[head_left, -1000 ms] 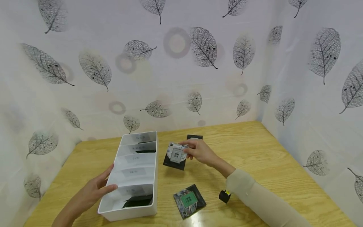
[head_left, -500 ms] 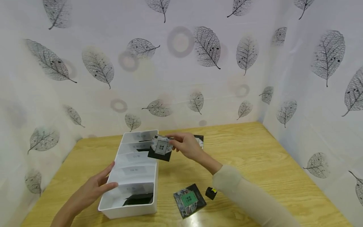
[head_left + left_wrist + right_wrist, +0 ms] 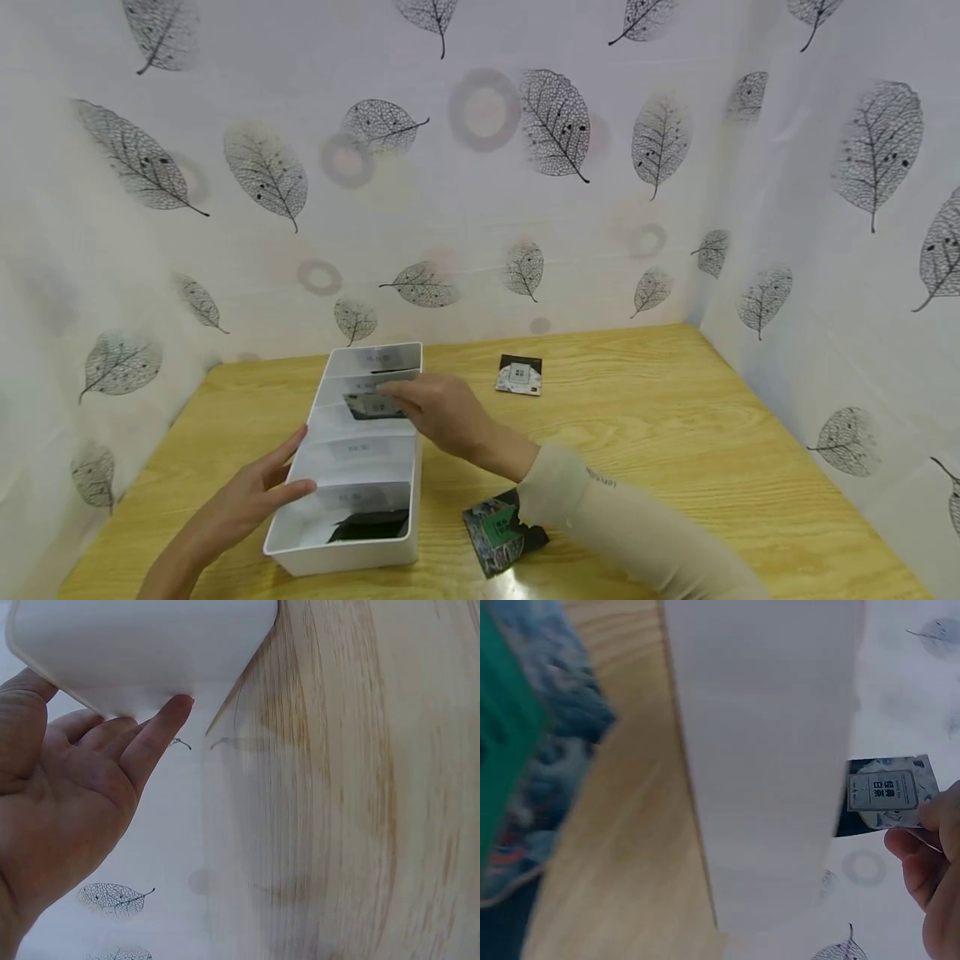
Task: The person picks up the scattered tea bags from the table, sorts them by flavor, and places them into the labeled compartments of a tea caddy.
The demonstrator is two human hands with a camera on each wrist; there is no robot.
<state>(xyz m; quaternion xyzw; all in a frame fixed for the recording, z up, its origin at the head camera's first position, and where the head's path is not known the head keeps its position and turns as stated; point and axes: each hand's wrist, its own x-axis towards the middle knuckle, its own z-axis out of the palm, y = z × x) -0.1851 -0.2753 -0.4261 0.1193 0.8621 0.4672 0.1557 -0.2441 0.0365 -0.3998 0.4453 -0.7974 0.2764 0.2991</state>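
A white divided box [image 3: 341, 560] stands on the table, with labelled dividers. My left hand [image 3: 247, 504] rests at its left side, thumb by the rim and fingers [image 3: 161, 735] against the outer wall in the left wrist view. My right hand [image 3: 446, 417] pinches a white tea sachet [image 3: 373, 407] by its upper edge, over the middle compartments. In the right wrist view the sachet [image 3: 885, 791] shows a grey label, and the box wall [image 3: 769, 750] borders its lower end. Dark packets [image 3: 372, 525] lie in the front compartment.
A green-labelled sachet [image 3: 497, 529] lies right of the box, partly hidden by the right sleeve [image 3: 630, 525]. Another sachet [image 3: 519, 374] lies farther back on the wooden table [image 3: 637, 400]. A leaf-patterned curtain [image 3: 480, 200] surrounds the table.
My right hand has carried the white tea sachet leftward from above the table to over the box and lowered it there. My left hand has stayed at the box.
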